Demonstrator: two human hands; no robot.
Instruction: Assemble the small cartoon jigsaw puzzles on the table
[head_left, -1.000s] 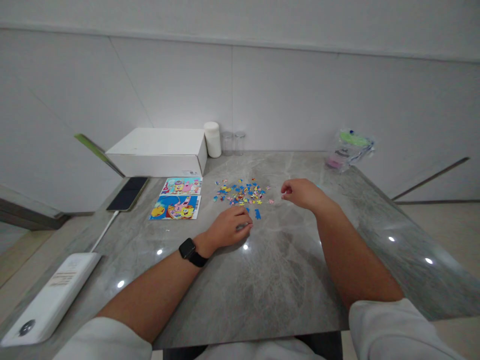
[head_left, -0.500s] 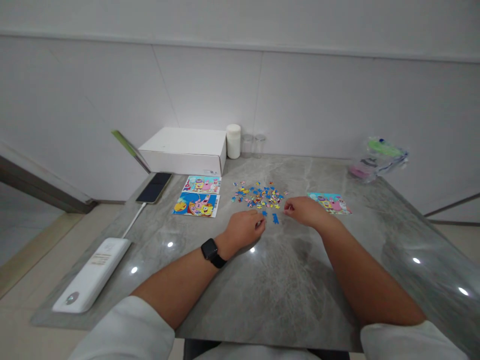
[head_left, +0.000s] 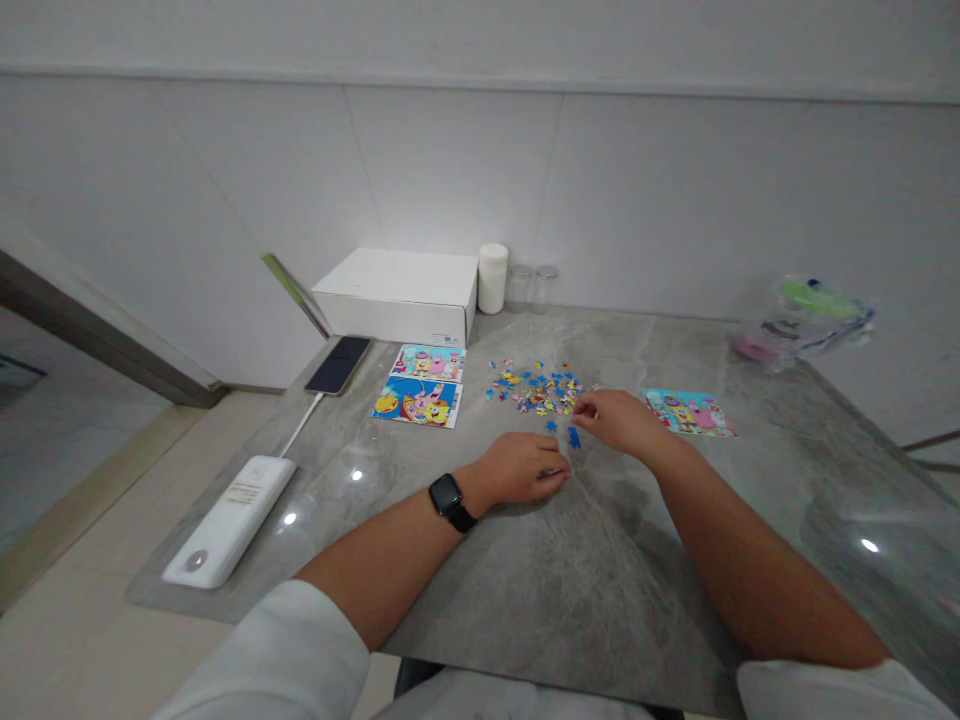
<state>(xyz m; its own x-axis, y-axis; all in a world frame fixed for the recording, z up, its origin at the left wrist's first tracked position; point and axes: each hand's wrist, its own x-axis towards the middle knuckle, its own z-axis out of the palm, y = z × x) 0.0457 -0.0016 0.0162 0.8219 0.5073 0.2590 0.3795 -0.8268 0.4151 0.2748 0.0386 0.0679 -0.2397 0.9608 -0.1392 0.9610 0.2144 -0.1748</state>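
Small colourful jigsaw pieces (head_left: pixel 536 388) lie in a loose heap mid-table. My right hand (head_left: pixel 619 420) is at the heap's right edge, thumb and fingertips pinched together; whatever they hold is too small to make out. Just below those fingertips lie joined blue pieces (head_left: pixel 574 437), with a single blue piece (head_left: pixel 551 426) to their left. My left hand (head_left: pixel 525 468), below the blue pieces, rests with its fingers curled in; I cannot make out what is in them. A cartoon picture card (head_left: pixel 690 413) lies right of my right hand.
Two more picture cards (head_left: pixel 418 402) lie left of the heap. Behind them stand a white box (head_left: pixel 397 290), a white canister (head_left: pixel 493 280) and two clear glasses (head_left: pixel 545 290). A phone (head_left: pixel 339 365), a white power strip (head_left: pixel 229 520) and a plastic bag (head_left: pixel 802 325) lie toward the table's sides.
The view has turned left, so everything sits further right in it. My left hand has slid right and nearer to me, below the blue pieces. My right hand has shifted slightly left, toward them.
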